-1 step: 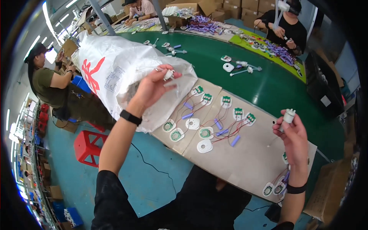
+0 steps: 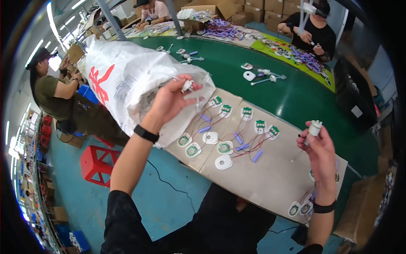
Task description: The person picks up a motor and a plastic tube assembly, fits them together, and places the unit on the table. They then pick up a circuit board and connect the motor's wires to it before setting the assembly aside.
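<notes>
My left hand (image 2: 169, 101) is raised before the mouth of a large white woven sack (image 2: 127, 67). Its thumb and forefinger pinch a small white plastic part (image 2: 187, 86), and its other fingers are spread. A translucent stalk (image 2: 198, 103) hangs beside these fingers; whether it joins the part cannot be made out. My right hand (image 2: 320, 148) holds up a white cylindrical plastic part (image 2: 314, 127) with short prongs on top, above the right end of the cardboard-covered table. Between the hands lie green circuit boards on white oval plates (image 2: 247, 113), wired to purple cylindrical cells (image 2: 256, 156).
Green bench surface (image 2: 296, 106) stretches beyond the cardboard (image 2: 262, 182), bearing several white stalked assemblies (image 2: 266, 76). Co-workers sit across it and one stands at left. A red stool (image 2: 98, 165) is on the floor. A black crate (image 2: 357, 91) and cardboard box (image 2: 359, 211) flank the right side.
The whole view has shifted slightly. The translucent stalk by my left fingers shows more plainly now. Both hands keep their parts.
</notes>
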